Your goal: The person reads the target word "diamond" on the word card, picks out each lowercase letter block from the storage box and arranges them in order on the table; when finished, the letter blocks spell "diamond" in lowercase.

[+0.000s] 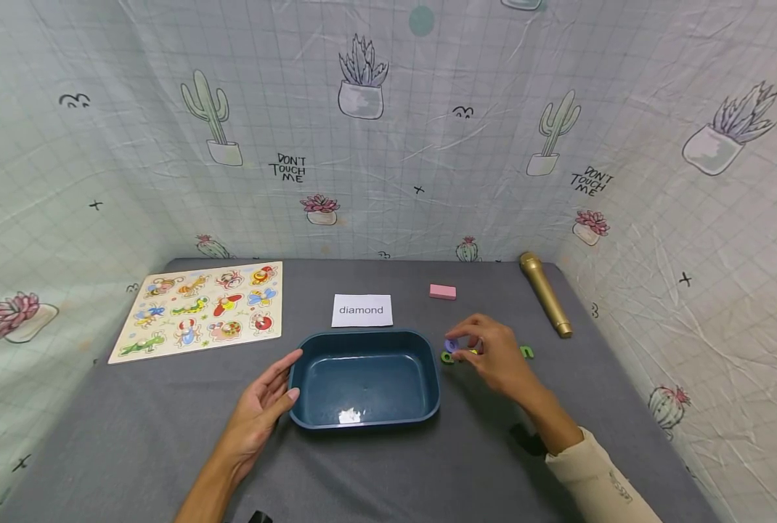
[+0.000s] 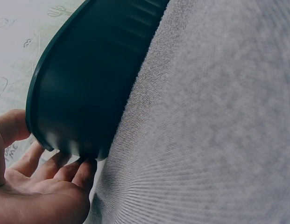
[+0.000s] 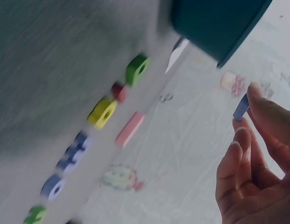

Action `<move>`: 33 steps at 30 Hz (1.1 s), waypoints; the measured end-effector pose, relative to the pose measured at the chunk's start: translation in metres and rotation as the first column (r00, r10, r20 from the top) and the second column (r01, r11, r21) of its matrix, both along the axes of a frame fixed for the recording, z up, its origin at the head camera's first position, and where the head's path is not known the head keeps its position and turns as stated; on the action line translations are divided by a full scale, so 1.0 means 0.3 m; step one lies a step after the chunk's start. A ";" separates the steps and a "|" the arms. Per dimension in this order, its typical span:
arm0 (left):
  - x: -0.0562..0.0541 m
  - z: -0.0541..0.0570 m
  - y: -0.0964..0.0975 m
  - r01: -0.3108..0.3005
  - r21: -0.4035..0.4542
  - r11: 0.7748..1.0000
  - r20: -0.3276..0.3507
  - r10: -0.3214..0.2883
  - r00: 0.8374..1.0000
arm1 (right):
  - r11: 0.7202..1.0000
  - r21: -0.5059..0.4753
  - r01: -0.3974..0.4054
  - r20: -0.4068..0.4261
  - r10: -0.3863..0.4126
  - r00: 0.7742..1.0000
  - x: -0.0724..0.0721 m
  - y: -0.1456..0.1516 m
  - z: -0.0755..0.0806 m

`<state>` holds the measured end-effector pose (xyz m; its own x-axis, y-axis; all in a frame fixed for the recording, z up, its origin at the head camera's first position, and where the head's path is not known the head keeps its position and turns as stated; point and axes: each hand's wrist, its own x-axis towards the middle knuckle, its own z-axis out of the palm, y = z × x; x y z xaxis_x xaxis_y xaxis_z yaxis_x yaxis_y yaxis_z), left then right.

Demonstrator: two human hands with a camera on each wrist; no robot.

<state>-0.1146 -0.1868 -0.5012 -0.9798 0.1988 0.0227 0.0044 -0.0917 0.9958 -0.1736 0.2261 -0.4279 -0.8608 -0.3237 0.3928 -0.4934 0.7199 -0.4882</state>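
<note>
A dark teal plastic tray (image 1: 365,421) sits in the middle of the grey-covered table. At its left end my left hand (image 1: 262,403) holds the rim; the left wrist view shows the thumb on the rim and the fingers curled against the outer wall. My right hand (image 1: 496,359), just right of the tray, pinches a small purple-blue letter (image 3: 240,107) between thumb and index fingertip. Below it on the cloth lies a row of letter pieces: a green one (image 3: 137,70), a red one (image 3: 119,92), a yellow one (image 3: 102,113), two blue ones (image 3: 53,187) and a green n (image 1: 526,351).
Behind the tray lies a white card (image 1: 362,320) printed "diamond", with a pink block (image 1: 443,291) to its right. A gold microphone (image 1: 545,294) is at the right, and an insect puzzle board (image 1: 205,330) at the far left. Printed cloth walls (image 1: 388,240) enclose the table.
</note>
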 end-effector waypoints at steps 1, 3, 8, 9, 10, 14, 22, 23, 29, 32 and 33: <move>0.000 0.000 0.000 -0.001 -0.001 1.000 0.002 0.001 1.000 | 1.000 0.000 0.007 0.001 -0.007 1.000 0.000 0.013 0.003; 0.000 0.001 0.000 -0.001 -0.002 1.000 0.005 0.001 1.000 | 1.000 0.008 0.017 0.001 -0.017 1.000 0.000 0.039 0.004; 0.002 -0.001 0.000 0.000 -0.001 1.000 0.004 0.000 1.000 | 0.999 0.022 0.043 -0.018 -0.043 0.999 -0.003 0.103 -0.004; 0.003 -0.001 0.000 0.001 0.000 1.000 0.003 -0.001 1.000 | 0.999 0.025 0.047 -0.025 -0.047 0.999 -0.004 0.116 -0.008; 0.003 -0.002 0.000 0.001 0.002 1.000 0.001 -0.001 1.000 | 0.998 0.027 0.051 -0.034 -0.050 0.998 -0.005 0.130 -0.012; 0.002 -0.003 0.000 -0.002 0.001 1.000 -0.001 0.002 1.000 | 0.997 0.044 0.065 -0.075 -0.062 0.995 -0.009 0.183 -0.027; -0.001 -0.004 0.000 -0.004 0.003 1.000 -0.004 0.004 1.000 | 0.991 0.078 0.109 -0.111 -0.100 0.989 -0.015 0.274 -0.044; 0.000 -0.004 0.000 -0.003 0.003 1.000 -0.005 0.003 1.000 | 0.990 0.079 0.114 -0.112 -0.104 0.988 -0.016 0.285 -0.047; 0.000 -0.002 -0.001 -0.002 0.006 1.000 0.000 0.002 1.000 | 0.984 0.099 0.146 -0.111 -0.135 0.985 -0.022 0.345 -0.066; 0.001 -0.002 -0.001 -0.001 0.008 1.000 0.001 0.001 1.000 | 0.981 0.107 0.160 -0.094 -0.151 0.984 -0.025 0.372 -0.070; 0.001 -0.002 -0.001 0.000 0.008 1.000 0.001 0.000 1.000 | 0.980 0.112 0.164 -0.089 -0.154 0.984 -0.027 0.380 -0.070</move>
<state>-0.1144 -0.1872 -0.5018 -0.9797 0.1988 0.0237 0.0039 -0.0998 0.9950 -0.1817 0.3402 -0.4488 -0.8728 -0.2334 0.4286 -0.4014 0.8428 -0.3585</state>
